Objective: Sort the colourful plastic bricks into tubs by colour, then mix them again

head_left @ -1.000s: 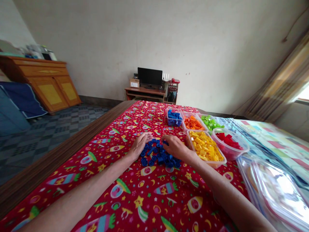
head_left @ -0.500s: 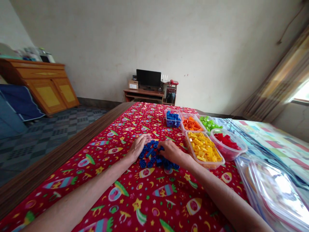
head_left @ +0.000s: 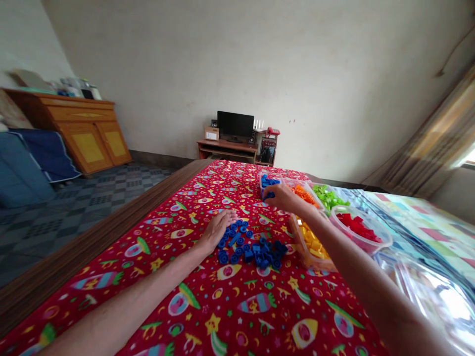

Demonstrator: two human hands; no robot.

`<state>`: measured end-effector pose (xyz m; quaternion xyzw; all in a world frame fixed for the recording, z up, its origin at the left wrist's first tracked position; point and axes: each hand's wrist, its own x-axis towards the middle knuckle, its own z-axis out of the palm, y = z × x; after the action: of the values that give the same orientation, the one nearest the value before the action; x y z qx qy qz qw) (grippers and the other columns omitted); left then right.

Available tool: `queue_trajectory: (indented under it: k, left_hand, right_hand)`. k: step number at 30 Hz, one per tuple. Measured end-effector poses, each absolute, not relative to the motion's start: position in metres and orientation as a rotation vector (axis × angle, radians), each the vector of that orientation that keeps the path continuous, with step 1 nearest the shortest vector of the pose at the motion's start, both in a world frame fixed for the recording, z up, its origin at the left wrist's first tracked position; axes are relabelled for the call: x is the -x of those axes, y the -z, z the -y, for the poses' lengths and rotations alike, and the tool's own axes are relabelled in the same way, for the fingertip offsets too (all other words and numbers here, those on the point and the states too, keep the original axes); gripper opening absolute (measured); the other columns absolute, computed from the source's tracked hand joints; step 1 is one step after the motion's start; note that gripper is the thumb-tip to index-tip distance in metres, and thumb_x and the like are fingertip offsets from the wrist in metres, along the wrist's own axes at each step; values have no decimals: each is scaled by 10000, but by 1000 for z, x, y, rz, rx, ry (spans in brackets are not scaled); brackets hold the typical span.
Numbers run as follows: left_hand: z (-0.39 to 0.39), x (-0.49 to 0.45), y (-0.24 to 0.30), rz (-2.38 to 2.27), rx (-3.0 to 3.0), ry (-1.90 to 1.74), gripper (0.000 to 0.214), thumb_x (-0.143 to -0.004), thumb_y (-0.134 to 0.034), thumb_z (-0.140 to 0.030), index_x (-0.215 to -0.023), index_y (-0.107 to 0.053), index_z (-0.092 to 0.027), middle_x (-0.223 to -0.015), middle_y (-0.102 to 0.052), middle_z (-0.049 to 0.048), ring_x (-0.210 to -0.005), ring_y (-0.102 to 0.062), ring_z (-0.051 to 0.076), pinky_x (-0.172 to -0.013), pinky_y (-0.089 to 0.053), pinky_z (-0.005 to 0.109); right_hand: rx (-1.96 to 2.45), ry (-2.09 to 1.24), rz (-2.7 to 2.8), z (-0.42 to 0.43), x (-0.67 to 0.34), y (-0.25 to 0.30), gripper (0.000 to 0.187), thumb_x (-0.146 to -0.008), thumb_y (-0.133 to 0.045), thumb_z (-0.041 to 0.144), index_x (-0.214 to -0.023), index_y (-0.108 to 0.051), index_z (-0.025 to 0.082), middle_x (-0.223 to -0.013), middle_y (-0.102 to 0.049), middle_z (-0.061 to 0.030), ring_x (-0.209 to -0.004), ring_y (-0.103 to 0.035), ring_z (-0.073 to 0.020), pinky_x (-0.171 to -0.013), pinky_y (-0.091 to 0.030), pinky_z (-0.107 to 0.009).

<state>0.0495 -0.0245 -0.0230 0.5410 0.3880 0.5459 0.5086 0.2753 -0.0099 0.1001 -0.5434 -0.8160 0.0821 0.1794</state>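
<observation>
A heap of small blue bricks (head_left: 252, 245) lies on the red patterned tablecloth (head_left: 237, 306). My left hand (head_left: 218, 227) rests flat and open at the heap's left edge, fingers together against the bricks. My right hand (head_left: 281, 196) reaches out to the clear tub of blue bricks (head_left: 267, 181) at the far end, its fingers pinched on a blue brick (head_left: 269, 195) at the tub's near rim.
Clear tubs of orange (head_left: 305, 194), green (head_left: 329, 197), yellow (head_left: 310, 244) and red bricks (head_left: 359, 228) stand to the right of the heap. Clear plastic bags (head_left: 438, 291) lie at the right. The table's wooden edge (head_left: 85, 247) runs along the left.
My right hand has left the heap and moved away from me to the blue tub with a blue brick in its fingers. My left hand has stayed at the heap.
</observation>
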Motion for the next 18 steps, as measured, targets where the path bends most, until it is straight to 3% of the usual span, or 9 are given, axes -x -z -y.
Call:
queue_trajectory:
  k: [3,9,12,18]
  left_hand:
    - [25,-51,21,-938,-1285,-1321,530,-658,-672,-638,-878,-635,-157,-905,-688,90,-963,-658,281,-949,-489,438]
    - [27,-50,20,-945,-1292,-1318,506,-694,-643,-626,-883,-638,-157,-947,-691,94,-953,-666,273,-957,-490,443]
    - [25,-49,22,-937,-1303,-1308,494,-704,-636,-617,-885,-637,-157,-956,-688,94,-956,-665,266,-959,-490,438]
    - [23,-49,24,-918,-1322,-1309,482,-718,-629,-603,-886,-634,-151,-920,-686,92,-964,-659,267,-951,-494,434]
  right_hand:
    - [1744,-16,2236,-39,-285,-129,244,-765,-545,69,-938,-711,115,-739,-694,-40,-673,-619,-127,-642,-439,-195]
    - [1828,261,2075,-92,-298,-147,384,-853,-573,243,-1206,-617,98,-1122,-668,-154,-1033,-611,-207,-857,-459,-269]
    - [1790,255,2063,-84,-304,-144,352,-889,-507,229,-1171,-640,66,-985,-700,-150,-938,-642,-196,-824,-454,-266]
    - [1691,157,2352,-18,-302,-126,266,-881,-464,171,-857,-720,104,-694,-680,-57,-625,-585,-117,-616,-402,-211]
